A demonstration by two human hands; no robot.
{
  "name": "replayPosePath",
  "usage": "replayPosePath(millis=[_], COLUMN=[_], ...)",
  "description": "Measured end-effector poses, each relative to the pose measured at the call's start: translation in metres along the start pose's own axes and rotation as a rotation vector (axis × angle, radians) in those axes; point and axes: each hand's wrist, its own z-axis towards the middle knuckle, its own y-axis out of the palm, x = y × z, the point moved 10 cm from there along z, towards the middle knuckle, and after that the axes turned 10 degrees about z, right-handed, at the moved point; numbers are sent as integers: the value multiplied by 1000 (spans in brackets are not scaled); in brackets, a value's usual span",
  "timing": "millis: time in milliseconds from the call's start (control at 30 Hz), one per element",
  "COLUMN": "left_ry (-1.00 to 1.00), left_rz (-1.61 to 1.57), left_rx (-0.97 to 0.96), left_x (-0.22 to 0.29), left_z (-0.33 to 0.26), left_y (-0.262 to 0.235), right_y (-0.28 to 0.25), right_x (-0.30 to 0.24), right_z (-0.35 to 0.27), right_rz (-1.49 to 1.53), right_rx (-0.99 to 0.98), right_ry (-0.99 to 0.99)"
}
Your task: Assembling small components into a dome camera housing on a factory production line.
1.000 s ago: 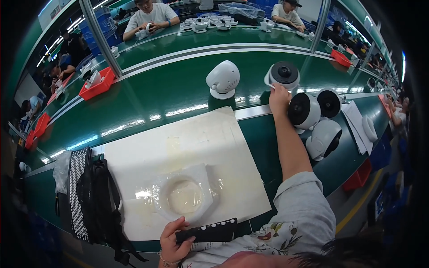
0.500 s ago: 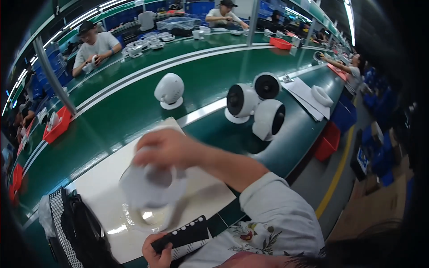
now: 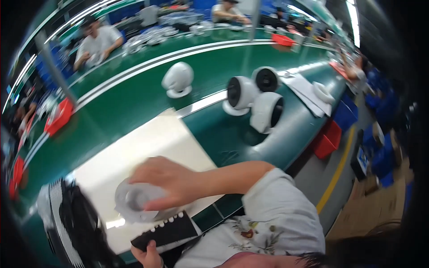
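Note:
My right hand [image 3: 169, 181] lies over a white round unit [image 3: 134, 202] and grips it from above, low on the white mat [image 3: 152, 138]. The unit is blurred and its lower part is hard to make out. My left hand [image 3: 147, 257] sits at the bottom edge, closed on a flat black strip with small white marks [image 3: 166, 230], just below the unit. My right forearm crosses in from the right over the mat's corner.
Three white round units [image 3: 257, 96] stand grouped on the green bench to the right, another [image 3: 178, 79] farther back. A black bag [image 3: 76, 223] lies left of the mat. Papers [image 3: 304, 89] and red bins [image 3: 58, 117] [image 3: 328, 138] lie nearby. Other people [image 3: 96, 42] work across the line.
My right arm, stretched out to the group of white units a second ago, has come back with a white unit and lowered it onto the mat. The view swung left.

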Motion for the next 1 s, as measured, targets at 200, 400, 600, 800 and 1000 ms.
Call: replayPosePath(millis=[200, 400, 600, 800, 1000], left_ry=[30, -143, -60, 117, 223], left_rz=[-90, -182, -13, 216, 311], left_rx=[80, 38, 4, -105, -185], left_x=[64, 80, 79, 98, 98], left_z=[7, 14, 11, 18, 18], left_y=[20, 45, 44, 60, 70], right_y=[20, 18, 4, 13, 22], right_x=[-13, 9, -13, -34, -30], right_z=[-45, -42, -28, -22, -21], right_rz=[170, 274, 84, -100, -60], right_rx=[-215, -173, -159, -132, -178], right_ry=[149, 274, 62, -37, 5])
